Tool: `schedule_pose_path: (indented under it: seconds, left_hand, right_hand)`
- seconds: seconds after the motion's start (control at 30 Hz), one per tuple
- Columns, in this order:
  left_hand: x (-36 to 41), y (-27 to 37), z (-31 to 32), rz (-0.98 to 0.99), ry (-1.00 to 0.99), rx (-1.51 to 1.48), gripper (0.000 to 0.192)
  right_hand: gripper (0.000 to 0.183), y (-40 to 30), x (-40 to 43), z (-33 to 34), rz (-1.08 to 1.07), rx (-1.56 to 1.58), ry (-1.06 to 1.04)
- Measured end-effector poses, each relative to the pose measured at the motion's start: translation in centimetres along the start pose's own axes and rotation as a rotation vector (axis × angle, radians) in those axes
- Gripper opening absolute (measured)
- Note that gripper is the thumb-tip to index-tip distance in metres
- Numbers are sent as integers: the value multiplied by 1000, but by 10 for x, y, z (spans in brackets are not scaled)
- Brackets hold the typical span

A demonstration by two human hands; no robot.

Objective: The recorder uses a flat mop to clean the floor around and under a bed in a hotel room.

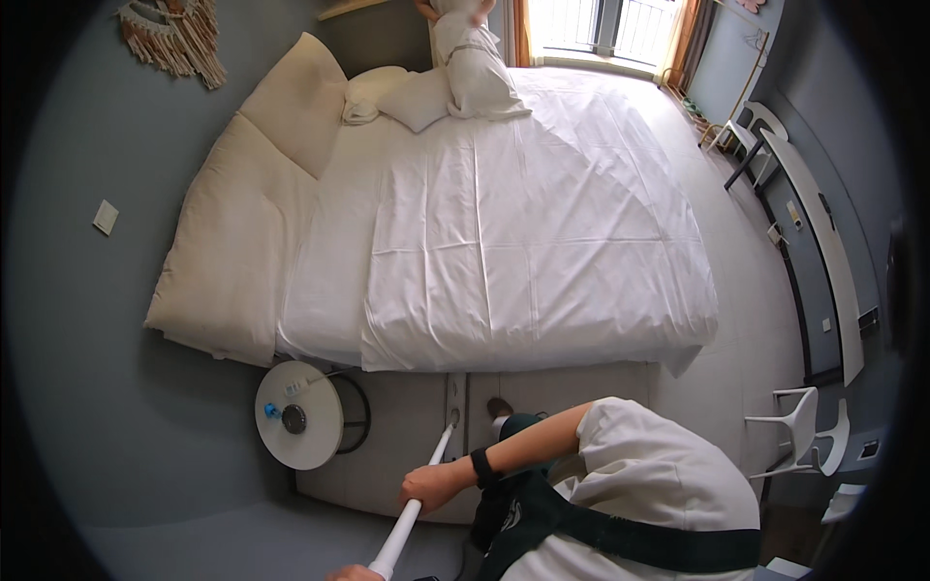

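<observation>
My right hand (436,486), with a black band on its wrist, is closed around a long white pole (398,536). At the bottom edge, my left hand (354,574), partly cut off, grips the pole lower in the picture. The pole's far end meets a long, narrow, flat floor-tool head (455,392), probably a mop, lying on the floor beside the bed; its upper end reaches the bed's edge. White sheeting (523,240) with fold creases covers the bed. A cream padded headboard or cushion (225,247) runs along its left side.
A round white side table (320,436) holds a clear bottle (296,387), a blue item (272,411) and a dark round object (293,419). Another person (476,65) stands across the bed by pillows (418,99). White chairs (799,428) and a narrow desk (821,240) line the right wall.
</observation>
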State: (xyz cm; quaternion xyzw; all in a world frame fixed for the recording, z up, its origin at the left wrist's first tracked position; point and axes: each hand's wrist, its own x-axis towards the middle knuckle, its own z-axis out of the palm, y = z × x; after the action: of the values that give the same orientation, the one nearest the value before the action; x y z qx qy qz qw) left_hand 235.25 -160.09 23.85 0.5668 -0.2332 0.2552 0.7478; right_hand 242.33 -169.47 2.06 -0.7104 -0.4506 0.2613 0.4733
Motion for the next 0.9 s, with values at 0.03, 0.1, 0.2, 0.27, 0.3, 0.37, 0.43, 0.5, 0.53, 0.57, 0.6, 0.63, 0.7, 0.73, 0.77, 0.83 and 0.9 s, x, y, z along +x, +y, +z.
schedule_pose_path:
  seconds: [0.03, 0.1, 0.2, 0.27, 0.3, 0.37, 0.43, 0.5, 0.53, 0.57, 0.6, 0.63, 0.7, 0.73, 0.77, 0.83, 0.9]
  left_hand:
    - [5, -5, 2, 17, 2, -6, 31]
    - [19, -13, 8, -25, 30, 42, 32]
    - [33, -22, 9, -41, 28, 59, 33]
    - [38, -24, 9, -53, 50, 69, 33]
    - [40, -27, 10, -79, 88, 93, 33]
    - [54, -37, 6, -82, 108, 108, 33]
    - [61, -40, 6, -117, 122, 126, 33]
    - [74, -43, 10, -140, 72, 136, 32]
    - [60, -57, -6, -100, 215, -13, 21]
    - [71, -67, -7, -52, 135, 111, 27]
    - [78, -69, -2, -114, 100, 347, 36]
    - [85, -81, -7, -107, 0, 424, 38]
    - [86, -92, -32, -322, -124, 598, 51]
    - [81, -103, -52, -389, -31, 543, 44]
    - [73, -115, -72, -515, 39, 569, 38]
    - [35, -140, -134, -744, 221, 395, 36]
    - [-16, -158, -190, -956, 426, 320, 35]
  right_hand:
    - [14, 7, 2, -2, -3, -17, -2]
    - [10, 23, 6, -4, -46, 63, 98]
    - [11, 35, 13, -8, 18, 121, 61]
    - [11, 39, 17, -15, 29, 127, 13]
    - [21, 43, 20, -12, -47, 168, 90]
    - [22, 46, 29, -20, -60, 201, 54]
    - [23, 43, 32, -24, -4, 124, 34]
    - [24, 48, 35, -33, 54, 46, 12]
    - [21, 55, 36, -31, 109, 46, 19]
    - [19, 43, 35, -58, 113, 57, 38]
    - [17, 45, 29, -65, 118, 94, 106]
    - [17, 51, 26, -82, 174, 139, 135]
    - [18, 78, 32, -96, 77, 240, 463]
    - [25, 48, 39, -120, 264, 362, 428]
    - [29, 51, 41, -138, 322, 332, 428]
    - [29, 43, 41, -157, 413, 415, 482]
    - [27, 52, 26, -164, 441, 384, 480]
